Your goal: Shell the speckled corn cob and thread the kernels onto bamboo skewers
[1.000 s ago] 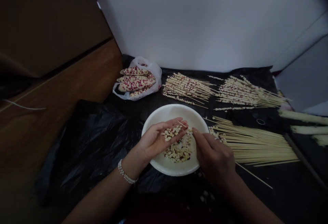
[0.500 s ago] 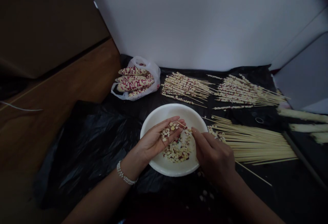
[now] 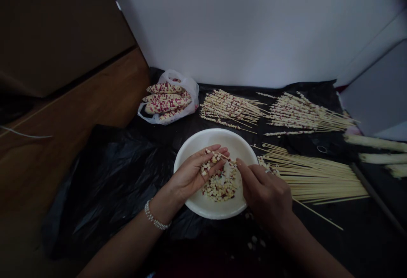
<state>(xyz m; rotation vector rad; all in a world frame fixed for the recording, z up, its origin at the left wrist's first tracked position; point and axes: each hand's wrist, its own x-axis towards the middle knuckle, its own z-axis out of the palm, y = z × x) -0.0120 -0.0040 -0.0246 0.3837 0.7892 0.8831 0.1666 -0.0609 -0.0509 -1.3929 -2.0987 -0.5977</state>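
Observation:
My left hand [image 3: 190, 172] is held palm up over the white bowl [image 3: 183, 159], cupping loose corn kernels [image 3: 205, 168] with its fingers partly bent. My right hand [image 3: 265, 189] is closed around a thin wooden skewer [image 3: 225, 156], which reaches leftward to the left palm. A few kernels sit near the skewer's tip and by the right fingertips; which of them are threaded on it I cannot tell. The skewer's rear part [image 3: 318, 214] sticks out behind the right hand. More loose cream and dark red kernels [image 3: 219, 191] lie in the bowl below.
Behind the bowl, a plastic bag [image 3: 192, 89] holds speckled corn cobs [image 3: 167, 105]. Two piles of kernel-threaded skewers [image 3: 227, 106] [image 3: 294, 112] lie at the back. Bare skewers [image 3: 321, 176] spread out right, near stripped cobs [image 3: 375, 143]. Black plastic sheeting [image 3: 111, 184] lies underneath.
The skewer's rear end has shifted slightly right. Fingers of the left hand have curled a little more, and kernels now show near the skewer's tip, higher in the palm.

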